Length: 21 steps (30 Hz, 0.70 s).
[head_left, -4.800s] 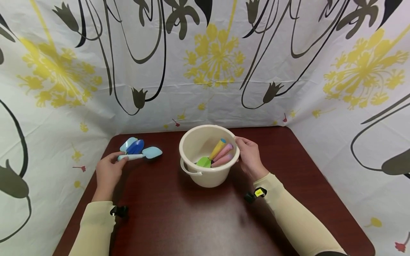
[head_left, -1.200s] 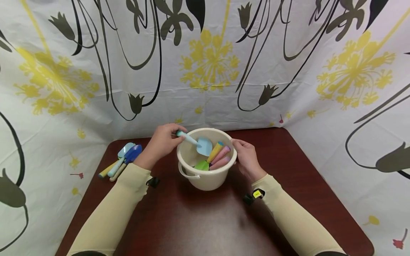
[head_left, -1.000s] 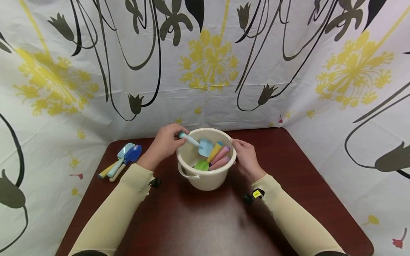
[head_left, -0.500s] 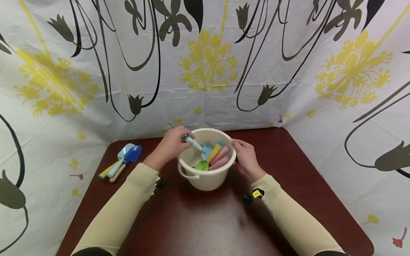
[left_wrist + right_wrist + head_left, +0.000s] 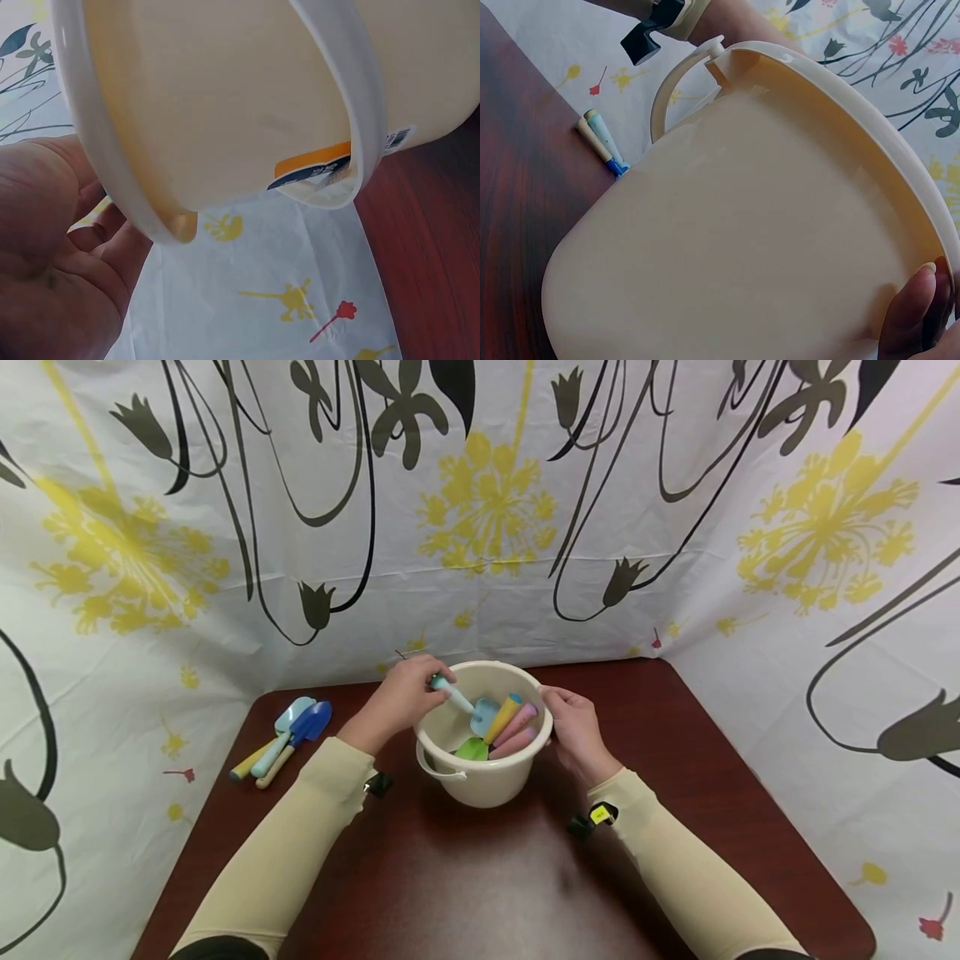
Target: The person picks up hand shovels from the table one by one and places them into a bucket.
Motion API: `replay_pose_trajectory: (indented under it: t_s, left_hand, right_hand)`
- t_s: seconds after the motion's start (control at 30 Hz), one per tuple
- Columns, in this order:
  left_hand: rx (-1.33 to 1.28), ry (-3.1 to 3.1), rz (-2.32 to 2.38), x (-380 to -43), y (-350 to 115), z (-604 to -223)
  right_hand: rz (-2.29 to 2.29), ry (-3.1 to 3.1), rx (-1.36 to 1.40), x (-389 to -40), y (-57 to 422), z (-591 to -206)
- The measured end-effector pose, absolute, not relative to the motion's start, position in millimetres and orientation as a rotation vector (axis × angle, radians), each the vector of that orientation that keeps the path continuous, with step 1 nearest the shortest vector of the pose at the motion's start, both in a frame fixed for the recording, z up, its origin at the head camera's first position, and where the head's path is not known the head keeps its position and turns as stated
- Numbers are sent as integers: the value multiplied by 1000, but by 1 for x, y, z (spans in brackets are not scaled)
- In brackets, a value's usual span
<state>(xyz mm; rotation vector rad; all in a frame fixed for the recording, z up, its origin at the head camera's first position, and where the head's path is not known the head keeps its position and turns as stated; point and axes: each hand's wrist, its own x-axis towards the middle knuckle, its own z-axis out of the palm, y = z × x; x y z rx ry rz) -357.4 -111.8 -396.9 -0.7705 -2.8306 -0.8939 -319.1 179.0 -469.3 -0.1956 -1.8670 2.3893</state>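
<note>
A cream bucket [image 5: 483, 789] with a white carrying handle stands mid-table, tilted a little toward the head camera. My left hand [image 5: 405, 693] pinches the pale handle of a light blue toy shovel [image 5: 459, 699], whose blade is down inside the bucket. Gripping the bucket's rim on the far right side is my right hand [image 5: 576, 722], its fingertips curled under the lip in the right wrist view. Inside the bucket lie a yellow handle [image 5: 502, 718], two pink handles [image 5: 517, 724] and a green blade [image 5: 472, 748]. The left wrist view shows the bucket wall; the shovel is hidden there.
At the table's left edge lies a small pile of toy garden tools: a dark blue trowel [image 5: 311, 720], a light blue shovel [image 5: 294, 713] and a yellow handle [image 5: 251, 760]. A patterned white cloth [image 5: 480, 602] hangs round the back and sides of the dark red table [image 5: 480, 885].
The left hand has carried the light blue shovel from the left pile to the bucket and lowered its blade inside. The right hand keeps its hold on the rim.
</note>
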Motion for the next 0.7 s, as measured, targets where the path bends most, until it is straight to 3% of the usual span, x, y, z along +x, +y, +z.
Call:
replay_pose_trajectory:
  t_s: [0.7]
  left_hand:
    - [-983, -2888, -360, -363, -101, -392]
  right_hand:
    - [2402, -1855, -184, -318, 178, -469]
